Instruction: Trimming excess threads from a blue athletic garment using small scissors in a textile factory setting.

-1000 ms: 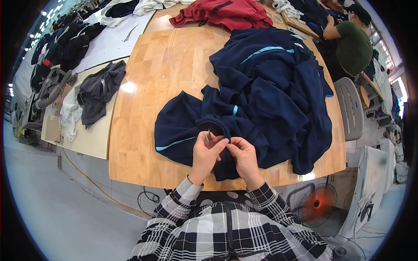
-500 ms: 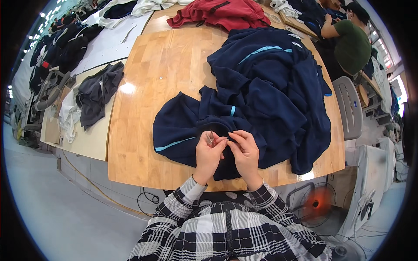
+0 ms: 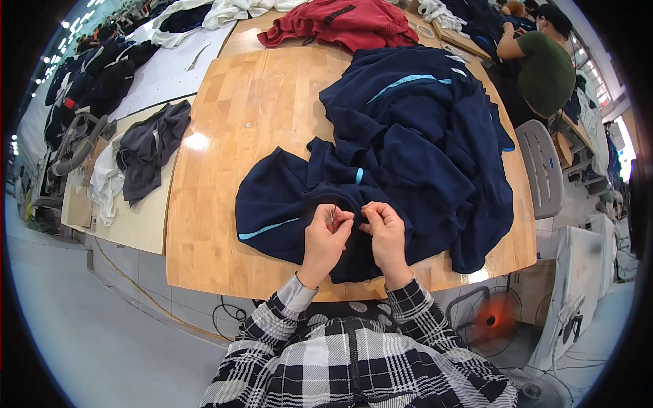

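Observation:
A dark navy garment [image 3: 422, 156] with light blue stripes lies heaped on the wooden table [image 3: 224, 122]. Over its near edge, my left hand [image 3: 323, 238] is closed around what looks like small thread snips [image 3: 332, 217], with a metal blade and some red showing between the fingers. Close on its right, my right hand [image 3: 386, 238] is closed in a pinch at the navy fabric. What those fingertips hold is too small to make out. A narrow gap separates the two hands.
A red garment [image 3: 340, 26] lies at the table's far edge. On the left, grey cloth [image 3: 155, 149] and white cloth [image 3: 107, 180] rest on a lower board. A grey chair [image 3: 539, 166] and an orange-centred fan [image 3: 491, 319] stand right; a person [image 3: 546, 71] works beyond.
My hands have drawn apart from where the fingertips met, the right one shifting slightly right. The whole view has shifted a little. The navy garment lies as before.

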The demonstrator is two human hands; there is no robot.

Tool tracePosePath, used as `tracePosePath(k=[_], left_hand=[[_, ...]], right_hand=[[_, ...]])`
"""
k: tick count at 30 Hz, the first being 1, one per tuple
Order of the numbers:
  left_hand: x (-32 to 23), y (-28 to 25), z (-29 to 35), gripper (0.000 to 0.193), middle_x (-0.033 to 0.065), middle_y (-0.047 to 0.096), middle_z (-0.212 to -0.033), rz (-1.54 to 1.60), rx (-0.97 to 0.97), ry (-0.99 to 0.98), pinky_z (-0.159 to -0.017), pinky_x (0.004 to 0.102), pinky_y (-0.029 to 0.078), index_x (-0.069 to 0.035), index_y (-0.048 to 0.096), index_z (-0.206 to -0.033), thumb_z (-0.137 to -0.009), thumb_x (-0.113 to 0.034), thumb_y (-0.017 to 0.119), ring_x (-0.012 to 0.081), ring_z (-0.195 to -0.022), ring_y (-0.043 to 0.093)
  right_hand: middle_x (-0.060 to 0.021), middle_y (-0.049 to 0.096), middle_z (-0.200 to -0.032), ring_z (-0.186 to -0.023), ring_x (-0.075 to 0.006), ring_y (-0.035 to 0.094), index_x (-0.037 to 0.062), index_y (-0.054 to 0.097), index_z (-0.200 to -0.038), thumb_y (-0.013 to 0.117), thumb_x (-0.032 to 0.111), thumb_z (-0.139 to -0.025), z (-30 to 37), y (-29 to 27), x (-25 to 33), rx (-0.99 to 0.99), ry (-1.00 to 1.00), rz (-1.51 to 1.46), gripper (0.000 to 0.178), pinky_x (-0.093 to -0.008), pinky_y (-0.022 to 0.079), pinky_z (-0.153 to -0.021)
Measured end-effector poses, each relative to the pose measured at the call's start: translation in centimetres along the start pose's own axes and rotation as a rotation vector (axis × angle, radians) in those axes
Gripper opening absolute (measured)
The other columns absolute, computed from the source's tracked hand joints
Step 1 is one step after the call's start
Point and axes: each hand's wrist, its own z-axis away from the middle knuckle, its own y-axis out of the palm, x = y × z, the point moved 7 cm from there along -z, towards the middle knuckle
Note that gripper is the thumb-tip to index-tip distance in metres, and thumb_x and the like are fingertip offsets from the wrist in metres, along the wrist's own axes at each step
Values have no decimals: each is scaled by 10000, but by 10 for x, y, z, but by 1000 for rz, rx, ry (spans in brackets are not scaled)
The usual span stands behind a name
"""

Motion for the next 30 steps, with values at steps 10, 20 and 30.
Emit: tracePosePath(k=[10, 20, 30], left_hand=[[-27, -11, -7, 241, 85, 632, -827, -427, 108, 187, -641, 264, 482, -1, 571, -1047, -845, -105, 650, 169, -724, 596], [-55, 11, 2, 348, 114, 640, -822, -1118, 296, 434, -615, 350, 502, -66, 515, -1079, -805, -176, 699, 275, -754, 651], [-51, 15, -1, 314, 120, 631, -751, -1088, 340, 426, -568, 353, 491, -63, 476, -1048, -834, -182, 671, 283, -679, 646]], right_hand=[[-51, 644, -1044, -965, -159, 590, 63, 610, -963, 577, 188, -950, 0, -5, -22, 170, 437, -608, 130, -357, 502, -852], [-25, 645, -1039, -958, -129, 586, 56, 628, -1029, 582, 192, -949, 1, -1, -10, 199, 428, -540, 164, -298, 469, -795], [-8, 646, -993, -909, -84, 574, 58, 634, -1060, 593, 193, -942, 1, 0, -13, 190, 428, -524, 184, -275, 443, -768]])
